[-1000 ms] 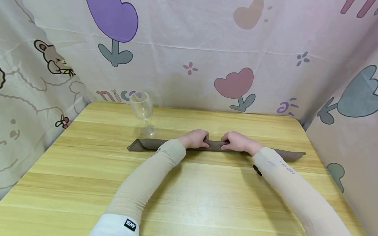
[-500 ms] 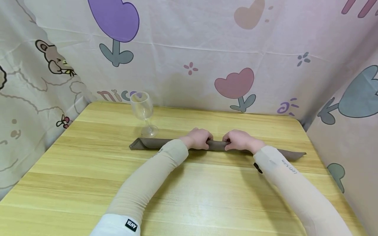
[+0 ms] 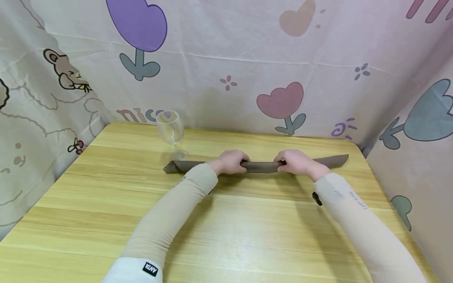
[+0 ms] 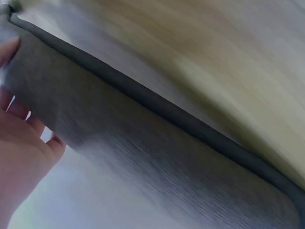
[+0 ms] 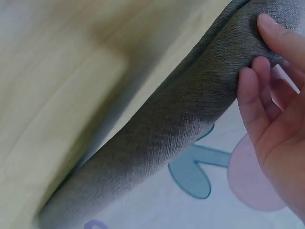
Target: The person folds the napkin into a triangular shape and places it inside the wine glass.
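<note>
A rolled strip of grey-brown cloth (image 3: 262,167) stretches sideways across the far half of the table. My left hand (image 3: 232,161) pinches it left of its middle, thumb on the near side. Farther right, my right hand (image 3: 296,162) grips the same roll, and a bare length spans the gap between the hands. In the left wrist view the cloth (image 4: 143,129) runs diagonally with a loose edge along it, the fingers behind it. The right wrist view has the roll (image 5: 157,119) held between thumb and fingers, a shadow on the wood beside it.
A clear wine glass (image 3: 170,127) stands upright just behind the roll's left end, its foot close to the cloth. Beneath everything is a light wooden table (image 3: 233,236). A printed curtain (image 3: 219,47) hangs along the back and both sides.
Both hands have lifted the cloth roll slightly and moved it away from me. The hands are farther apart, and the roll's right end has swung up and inward. The glass stays put.
</note>
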`<state>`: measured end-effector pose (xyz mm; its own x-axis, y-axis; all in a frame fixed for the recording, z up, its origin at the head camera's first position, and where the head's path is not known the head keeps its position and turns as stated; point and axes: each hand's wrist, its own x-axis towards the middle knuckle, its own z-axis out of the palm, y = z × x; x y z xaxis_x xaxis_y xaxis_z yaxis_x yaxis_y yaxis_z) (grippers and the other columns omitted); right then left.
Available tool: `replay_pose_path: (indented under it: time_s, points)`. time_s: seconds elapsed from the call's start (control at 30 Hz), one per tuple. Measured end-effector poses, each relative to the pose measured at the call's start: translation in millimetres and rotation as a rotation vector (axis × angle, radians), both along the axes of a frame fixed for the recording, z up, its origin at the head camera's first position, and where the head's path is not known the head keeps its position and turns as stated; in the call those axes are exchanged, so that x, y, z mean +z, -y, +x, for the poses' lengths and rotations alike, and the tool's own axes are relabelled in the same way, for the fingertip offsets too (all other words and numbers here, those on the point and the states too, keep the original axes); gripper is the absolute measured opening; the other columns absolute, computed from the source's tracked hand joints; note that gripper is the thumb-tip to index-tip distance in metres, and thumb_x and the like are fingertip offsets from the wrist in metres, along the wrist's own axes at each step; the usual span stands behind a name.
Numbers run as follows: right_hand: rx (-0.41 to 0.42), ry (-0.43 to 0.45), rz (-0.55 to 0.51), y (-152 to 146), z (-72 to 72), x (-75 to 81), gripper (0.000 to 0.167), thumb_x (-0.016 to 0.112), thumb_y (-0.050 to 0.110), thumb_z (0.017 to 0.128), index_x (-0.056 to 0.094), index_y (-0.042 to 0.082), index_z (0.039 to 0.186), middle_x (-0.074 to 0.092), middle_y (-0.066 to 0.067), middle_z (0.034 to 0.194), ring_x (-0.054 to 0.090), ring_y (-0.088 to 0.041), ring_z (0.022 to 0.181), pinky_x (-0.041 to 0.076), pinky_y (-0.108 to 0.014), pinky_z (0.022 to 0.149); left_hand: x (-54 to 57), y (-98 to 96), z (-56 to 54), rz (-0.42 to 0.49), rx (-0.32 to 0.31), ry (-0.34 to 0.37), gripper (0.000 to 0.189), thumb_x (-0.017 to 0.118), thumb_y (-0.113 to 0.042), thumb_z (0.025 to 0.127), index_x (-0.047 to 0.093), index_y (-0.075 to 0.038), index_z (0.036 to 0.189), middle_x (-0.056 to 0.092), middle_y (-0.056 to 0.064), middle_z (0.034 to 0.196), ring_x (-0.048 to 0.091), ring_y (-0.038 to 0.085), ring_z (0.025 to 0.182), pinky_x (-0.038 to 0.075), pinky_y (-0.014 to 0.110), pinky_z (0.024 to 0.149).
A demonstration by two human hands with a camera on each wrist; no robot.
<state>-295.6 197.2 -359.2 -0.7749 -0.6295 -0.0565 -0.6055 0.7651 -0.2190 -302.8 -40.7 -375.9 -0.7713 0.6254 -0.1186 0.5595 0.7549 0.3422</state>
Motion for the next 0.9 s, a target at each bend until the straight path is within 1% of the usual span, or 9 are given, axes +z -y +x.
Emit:
replay_pose_path:
  time_s: [0.1, 0.2, 0.3, 0.4, 0.5, 0.57, 0.7, 0.8, 0.9]
  points:
    - [0.015, -0.017, 0.016, -2, 0.3, 1.0, 0.015, 0.066, 0.005, 0.08, 0.071, 0.006, 0.095, 0.067, -0.007, 0.094, 0.06, -0.019, 0.08, 0.048, -0.038, 0.074, 1.0, 2.8, 0.2, 0.0, -0.018, 0.014, 0.019, 0.063, -0.02, 0.089, 0.067, -0.013, 0.107, 0.068, 0.0, 0.103, 0.061, 0.016, 0.094, 0.046, 0.035, 0.089]
    - [0.042, -0.027, 0.02, -3, 1.6, 2.5, 0.014, 0.063, 0.002, 0.076, 0.068, 0.008, 0.088, 0.064, -0.004, 0.088, 0.051, -0.016, 0.073, 0.042, -0.033, 0.067, 1.5, 2.7, 0.6, 0.035, -0.044, 0.044, 0.022, 0.061, -0.019, 0.091, 0.066, -0.013, 0.111, 0.068, 0.001, 0.108, 0.061, 0.017, 0.099, 0.045, 0.036, 0.092]
    - [0.035, -0.008, -0.019, -4, 2.8, 5.0, 0.013, 0.061, 0.002, 0.075, 0.065, 0.01, 0.084, 0.058, -0.001, 0.082, 0.044, -0.014, 0.069, 0.036, -0.03, 0.064, 1.6, 1.8, 0.7, 0.085, -0.038, 0.056, 0.024, 0.061, -0.02, 0.091, 0.065, -0.013, 0.114, 0.067, 0.001, 0.11, 0.06, 0.016, 0.1, 0.045, 0.034, 0.093]
    - [0.0, 0.036, -0.106, -10, 1.7, 7.9, 0.011, 0.06, 0.002, 0.075, 0.063, 0.011, 0.081, 0.055, 0.0, 0.08, 0.043, -0.014, 0.07, 0.034, -0.028, 0.064, 2.1, 3.5, -0.3, 0.145, 0.0, 0.023, 0.024, 0.062, -0.025, 0.09, 0.066, -0.014, 0.111, 0.067, 0.0, 0.106, 0.06, 0.014, 0.095, 0.046, 0.032, 0.09]
    - [-0.051, 0.09, -0.219, -15, 0.1, 11.1, 0.01, 0.058, 0.002, 0.075, 0.061, 0.012, 0.077, 0.055, -0.001, 0.078, 0.044, -0.014, 0.071, 0.035, -0.027, 0.065, 2.5, 7.2, -1.5, 0.214, 0.053, -0.015, 0.021, 0.062, -0.033, 0.09, 0.065, -0.015, 0.1, 0.064, -0.003, 0.088, 0.055, 0.011, 0.079, 0.044, 0.027, 0.078]
    - [-0.082, 0.121, -0.293, -17, 1.0, 15.2, 0.011, 0.057, 0.001, 0.074, 0.061, 0.011, 0.076, 0.056, -0.002, 0.077, 0.046, -0.013, 0.072, 0.036, -0.026, 0.065, 3.1, 9.3, -1.9, 0.265, 0.075, -0.015, 0.022, 0.06, -0.036, 0.09, 0.062, -0.014, 0.092, 0.053, -0.004, 0.074, 0.047, 0.011, 0.069, 0.038, 0.025, 0.069]
    - [-0.1, 0.179, -0.425, -17, 5.2, 25.3, 0.012, 0.052, -0.002, 0.073, 0.058, 0.008, 0.073, 0.055, -0.003, 0.076, 0.046, -0.01, 0.071, 0.037, -0.023, 0.065, 6.1, 9.6, -2.7, 0.395, 0.083, 0.04, 0.024, 0.058, -0.033, 0.092, 0.053, -0.011, 0.083, 0.032, -0.001, 0.065, 0.032, 0.012, 0.061, 0.028, 0.024, 0.062]
    - [-0.101, 0.215, -0.531, -16, 7.3, 32.2, 0.013, 0.048, -0.004, 0.072, 0.055, 0.006, 0.073, 0.053, -0.001, 0.074, 0.046, -0.007, 0.069, 0.037, -0.021, 0.063, 9.0, 8.3, -4.5, 0.499, 0.079, 0.081, 0.023, 0.058, -0.029, 0.093, 0.051, -0.011, 0.08, 0.032, 0.0, 0.065, 0.032, 0.012, 0.061, 0.029, 0.024, 0.062]
    - [-0.106, 0.27, -0.675, -14, 8.3, 38.0, 0.017, 0.045, -0.007, 0.072, 0.056, 0.005, 0.075, 0.055, 0.005, 0.071, 0.047, -0.004, 0.067, 0.039, -0.02, 0.061, 12.9, 6.7, -6.6, 0.585, 0.076, 0.101, 0.023, 0.058, -0.026, 0.093, 0.051, -0.009, 0.08, 0.036, 0.0, 0.066, 0.034, 0.013, 0.062, 0.031, 0.023, 0.062]
